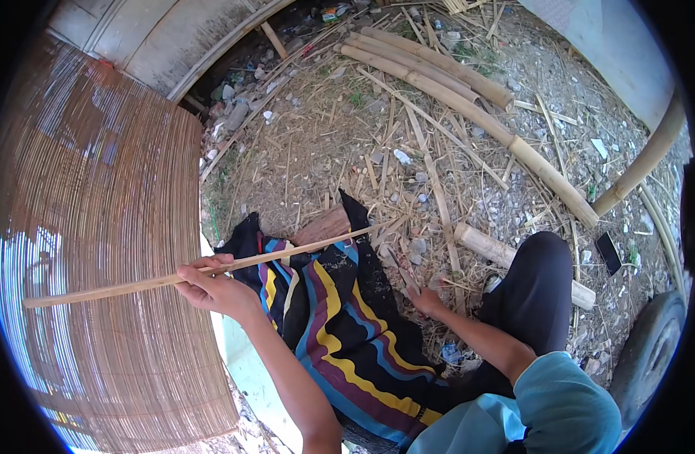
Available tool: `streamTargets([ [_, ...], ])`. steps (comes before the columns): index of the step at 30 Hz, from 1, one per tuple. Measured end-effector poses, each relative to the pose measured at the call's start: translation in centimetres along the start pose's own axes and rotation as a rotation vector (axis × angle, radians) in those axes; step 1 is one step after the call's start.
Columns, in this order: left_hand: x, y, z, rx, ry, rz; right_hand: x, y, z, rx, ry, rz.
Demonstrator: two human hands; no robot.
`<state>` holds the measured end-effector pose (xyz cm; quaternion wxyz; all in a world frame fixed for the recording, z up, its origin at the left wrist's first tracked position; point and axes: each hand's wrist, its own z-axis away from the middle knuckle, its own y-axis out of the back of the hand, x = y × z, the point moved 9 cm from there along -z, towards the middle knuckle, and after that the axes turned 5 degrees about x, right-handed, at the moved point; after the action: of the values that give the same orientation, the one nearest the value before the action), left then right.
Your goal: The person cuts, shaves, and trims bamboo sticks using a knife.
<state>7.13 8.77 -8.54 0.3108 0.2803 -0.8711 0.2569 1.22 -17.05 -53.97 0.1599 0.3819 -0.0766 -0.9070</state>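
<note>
A long, thin bamboo strip slants across the view, its left end over a slatted blind and its far end above the littered ground. My left hand is closed around it left of its middle. Lower right of the strip, my right hand grips what looks like a knife, its narrow blade pointing up and away from me. The blade is apart from the strip. Beneath the strip, a black cloth with yellow, blue and purple stripes lies over my leg. A reddish-brown wooden block shows beyond the cloth.
The slatted blind stands at the left. Thick bamboo poles lie at the far right, and a shorter bamboo piece lies by my knee. A phone and a tyre are to the right. Splinters and stones cover the ground.
</note>
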Motion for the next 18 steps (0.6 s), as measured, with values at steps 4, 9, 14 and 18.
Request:
streamTargets([
  [4,-0.6,0.3,-0.3,0.095,0.038,-0.042,-6.1,3.3,2.6,0.326,0.589,-0.171],
  [9,-0.9,0.3,-0.3,0.155,0.022,-0.027,-10.8,1.5,-1.0,0.138,0.603,-0.018],
  [14,-0.6,0.7,-0.4,0.189,-0.001,0.006,-12.4,-0.1,-4.0,0.047,0.66,-0.042],
  [18,0.1,-0.8,0.5,0.188,-0.031,0.06,-2.9,2.7,-13.0,0.234,0.259,0.087],
])
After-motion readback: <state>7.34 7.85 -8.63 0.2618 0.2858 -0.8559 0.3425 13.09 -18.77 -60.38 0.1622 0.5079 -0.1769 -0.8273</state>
